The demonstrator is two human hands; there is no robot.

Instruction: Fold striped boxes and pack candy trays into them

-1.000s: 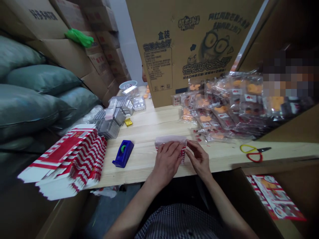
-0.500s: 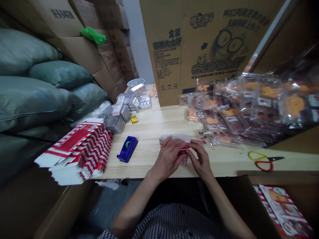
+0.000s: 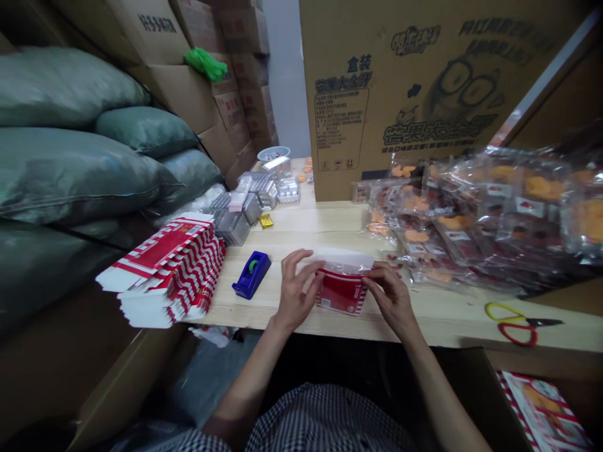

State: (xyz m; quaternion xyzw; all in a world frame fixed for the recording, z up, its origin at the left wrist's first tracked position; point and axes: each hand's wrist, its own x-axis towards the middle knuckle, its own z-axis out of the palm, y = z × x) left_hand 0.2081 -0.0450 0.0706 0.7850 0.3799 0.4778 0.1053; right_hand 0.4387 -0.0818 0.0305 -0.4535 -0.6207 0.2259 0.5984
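Note:
A small red-and-white striped carton (image 3: 342, 294) stands near the table's front edge, its white flap (image 3: 346, 256) raised. Clear plastic film shows in its top opening. My left hand (image 3: 299, 285) grips the carton's left side between thumb and bent fingers. At the right end, my right hand (image 3: 389, 290) pinches the upper corner of the carton. What lies deeper inside the carton is hidden.
To the left are a blue tape dispenser (image 3: 252, 275) and a stack of flat striped cartons (image 3: 164, 263). Clear plastic trays (image 3: 233, 226) sit behind them. Bagged sweets (image 3: 452, 232) pile up at right, with scissors (image 3: 518, 323) nearer me. A large cardboard box (image 3: 343, 132) stands behind.
My left hand has moved from across the carton's top to its left side, uncovering the red face. The right hand stays at the right end. The camera view has shifted left.

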